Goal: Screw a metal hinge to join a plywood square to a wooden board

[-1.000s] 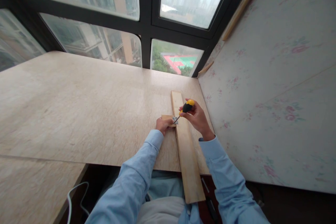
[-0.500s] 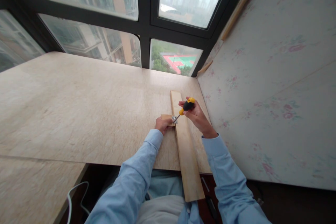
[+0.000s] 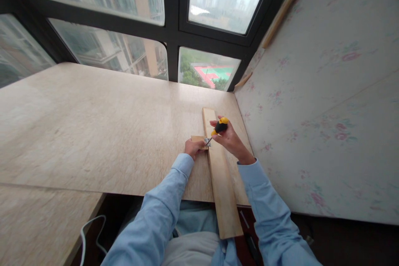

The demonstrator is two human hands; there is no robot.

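A long wooden board (image 3: 222,183) lies on the beige stone counter (image 3: 93,129) and overhangs its near edge toward my lap. A small wooden block (image 3: 198,138) butts against the board's left side, with a small metal bracket (image 3: 207,141) at the joint. My left hand (image 3: 193,148) is closed on the block and presses it against the board. My right hand (image 3: 229,138) grips a yellow-and-black screwdriver (image 3: 217,129), whose tip rests on the bracket.
A floral-papered wall (image 3: 318,91) rises close on the right of the board. Dark-framed windows (image 3: 174,29) stand behind the counter. A white cable (image 3: 90,226) hangs below the counter's near edge at the left. Two wooden strips (image 3: 285,8) lean in the corner.
My right hand has turned slightly on the screwdriver handle, which has dipped a little. Left hand, block and board have stayed where they were.
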